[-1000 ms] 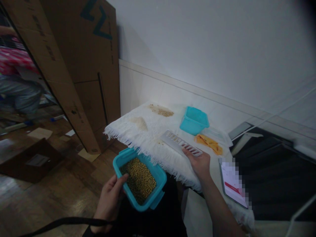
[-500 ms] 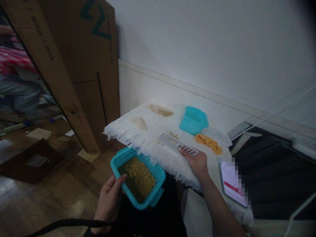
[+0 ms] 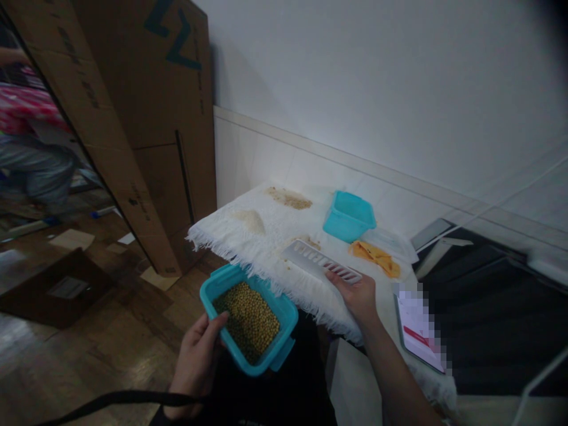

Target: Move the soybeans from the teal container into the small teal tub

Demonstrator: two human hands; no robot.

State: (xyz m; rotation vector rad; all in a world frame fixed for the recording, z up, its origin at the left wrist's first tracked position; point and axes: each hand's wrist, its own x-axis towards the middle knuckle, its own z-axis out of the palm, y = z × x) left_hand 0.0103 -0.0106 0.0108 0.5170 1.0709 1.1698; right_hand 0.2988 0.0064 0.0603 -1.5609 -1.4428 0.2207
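White cloth [image 3: 222,228]: right hand [image 3: 358,296] grips slotted tool [image 3: 306,261], long axis pointing leftward; left hand [image 3: 199,343] holds teal tub [image 3: 284,306]

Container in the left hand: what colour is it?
The container is turquoise, seen best in the head view.

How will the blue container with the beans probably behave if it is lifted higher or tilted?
The blue container is probably rather heavy for its size, since beans cover its bottom. These look small and roundish, so they would likely roll to the lower side, and may spill, as no lid covers them.
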